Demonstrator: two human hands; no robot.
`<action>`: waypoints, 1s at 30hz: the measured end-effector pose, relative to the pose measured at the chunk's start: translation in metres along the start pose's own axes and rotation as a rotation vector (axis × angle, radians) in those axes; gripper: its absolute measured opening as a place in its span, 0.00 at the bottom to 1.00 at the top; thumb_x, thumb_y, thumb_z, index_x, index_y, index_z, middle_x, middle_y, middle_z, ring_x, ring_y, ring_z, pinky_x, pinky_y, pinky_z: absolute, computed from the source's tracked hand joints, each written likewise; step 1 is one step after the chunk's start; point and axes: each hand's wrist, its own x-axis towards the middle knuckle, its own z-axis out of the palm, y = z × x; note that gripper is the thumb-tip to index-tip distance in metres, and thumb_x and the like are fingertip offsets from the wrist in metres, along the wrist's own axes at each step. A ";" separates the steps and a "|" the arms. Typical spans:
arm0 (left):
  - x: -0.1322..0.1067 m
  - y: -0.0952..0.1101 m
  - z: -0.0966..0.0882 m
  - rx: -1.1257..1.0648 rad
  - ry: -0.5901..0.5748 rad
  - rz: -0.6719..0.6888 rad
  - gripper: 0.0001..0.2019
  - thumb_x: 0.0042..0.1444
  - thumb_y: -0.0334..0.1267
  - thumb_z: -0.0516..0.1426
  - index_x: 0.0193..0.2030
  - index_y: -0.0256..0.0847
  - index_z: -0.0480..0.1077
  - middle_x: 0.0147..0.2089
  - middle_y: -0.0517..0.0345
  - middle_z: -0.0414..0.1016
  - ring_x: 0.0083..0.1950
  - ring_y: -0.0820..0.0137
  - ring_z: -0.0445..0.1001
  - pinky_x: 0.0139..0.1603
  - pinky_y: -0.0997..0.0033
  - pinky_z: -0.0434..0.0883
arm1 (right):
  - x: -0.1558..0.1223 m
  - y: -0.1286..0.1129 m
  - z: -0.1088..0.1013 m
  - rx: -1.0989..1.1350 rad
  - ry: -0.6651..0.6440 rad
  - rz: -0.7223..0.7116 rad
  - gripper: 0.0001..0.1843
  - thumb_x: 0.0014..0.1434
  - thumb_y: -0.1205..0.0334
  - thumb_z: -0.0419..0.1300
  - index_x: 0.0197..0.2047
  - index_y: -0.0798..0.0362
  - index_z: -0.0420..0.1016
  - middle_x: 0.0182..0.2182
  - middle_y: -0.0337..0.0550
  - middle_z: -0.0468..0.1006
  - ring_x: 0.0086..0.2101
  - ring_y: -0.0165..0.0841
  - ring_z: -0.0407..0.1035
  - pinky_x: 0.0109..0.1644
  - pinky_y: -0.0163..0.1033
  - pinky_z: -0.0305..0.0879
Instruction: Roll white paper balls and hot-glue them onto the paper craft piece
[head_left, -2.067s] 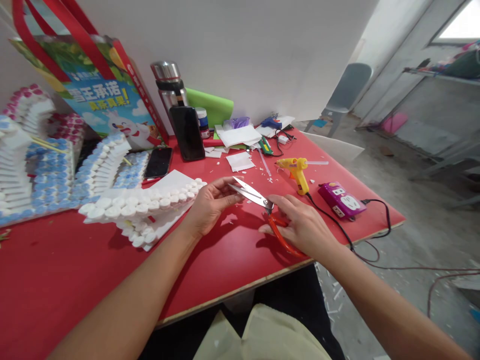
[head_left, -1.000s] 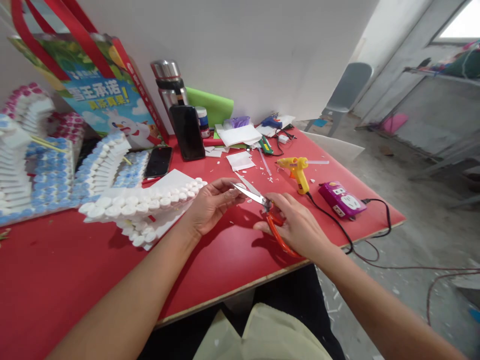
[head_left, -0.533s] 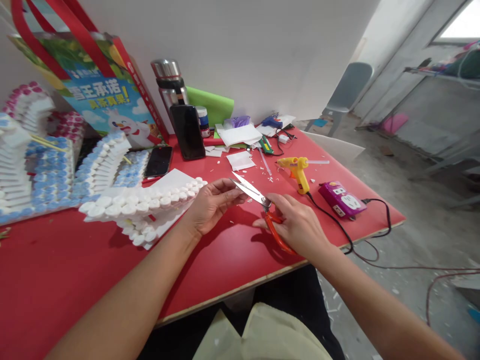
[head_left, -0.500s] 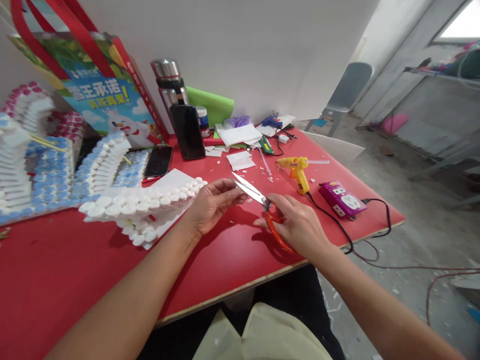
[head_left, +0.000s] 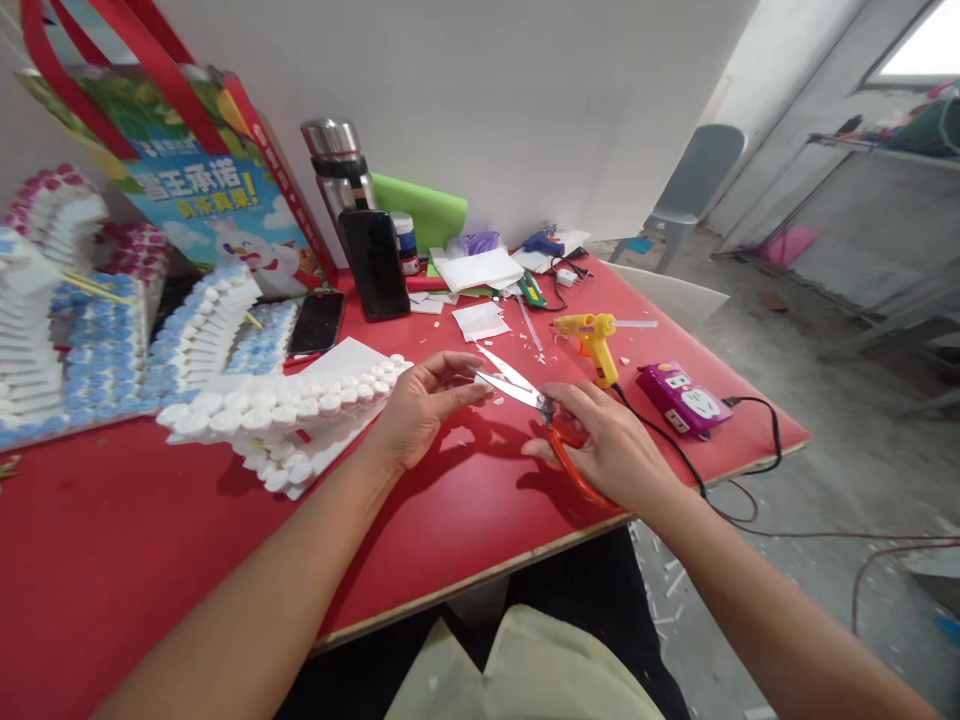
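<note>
Left hand (head_left: 420, 410): half-curled; I can't tell what it holds.
Right hand (head_left: 607, 435): closed around orange-handled scissors (head_left: 548, 408) (2 blades parted), near the front edge of the surface (head_left: 442, 525).

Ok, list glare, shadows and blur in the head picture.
Head view: window blown out white, pale sheen on the red table. Head view again: soft shadow beneath the right hand; background clutter at far right looks blurred.
</note>
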 end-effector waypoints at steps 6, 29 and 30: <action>0.000 0.001 0.001 0.014 -0.010 -0.010 0.12 0.46 0.33 0.72 0.37 0.37 0.78 0.37 0.56 0.81 0.38 0.70 0.79 0.44 0.70 0.76 | -0.003 0.001 0.003 -0.061 0.003 -0.045 0.31 0.61 0.37 0.60 0.56 0.53 0.72 0.41 0.52 0.77 0.39 0.42 0.74 0.39 0.41 0.67; 0.002 0.000 0.001 0.043 0.032 0.093 0.19 0.46 0.31 0.71 0.44 0.39 0.72 0.40 0.59 0.77 0.43 0.73 0.76 0.51 0.69 0.74 | -0.003 0.004 0.005 -0.105 0.051 -0.078 0.29 0.63 0.38 0.58 0.52 0.54 0.76 0.32 0.46 0.75 0.28 0.34 0.69 0.31 0.37 0.58; 0.002 0.000 0.001 0.044 0.033 0.092 0.19 0.46 0.31 0.71 0.44 0.39 0.72 0.39 0.59 0.77 0.43 0.73 0.76 0.51 0.69 0.74 | -0.003 0.004 0.006 -0.107 0.055 -0.080 0.28 0.63 0.38 0.58 0.52 0.54 0.76 0.32 0.46 0.76 0.28 0.34 0.69 0.31 0.37 0.58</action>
